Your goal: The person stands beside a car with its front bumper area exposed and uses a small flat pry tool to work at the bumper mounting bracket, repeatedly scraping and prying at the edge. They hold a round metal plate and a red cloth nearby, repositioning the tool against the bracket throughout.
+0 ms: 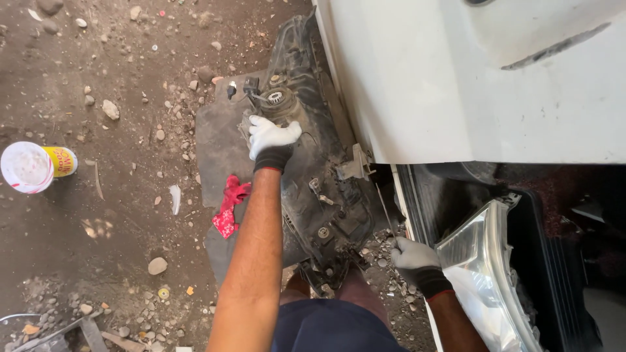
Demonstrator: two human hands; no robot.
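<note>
A black, dusty headlight housing (326, 195) lies back side up on a dark mat on the dirt ground. My left hand (270, 140), in a white and black glove, presses on its upper part just below a round socket (277, 98). My right hand (417, 261), gloved the same way, holds a thin metal rod (385, 208) beside the housing's lower right edge. A second headlight with a clear lens (486, 274) stands to the right of that hand.
A white car body panel (456, 78) fills the upper right. A red cloth (228, 208) lies on the dark mat (218, 140). A yellow can with a white lid (32, 166) rests on the stony ground at left. Metal scraps lie bottom left.
</note>
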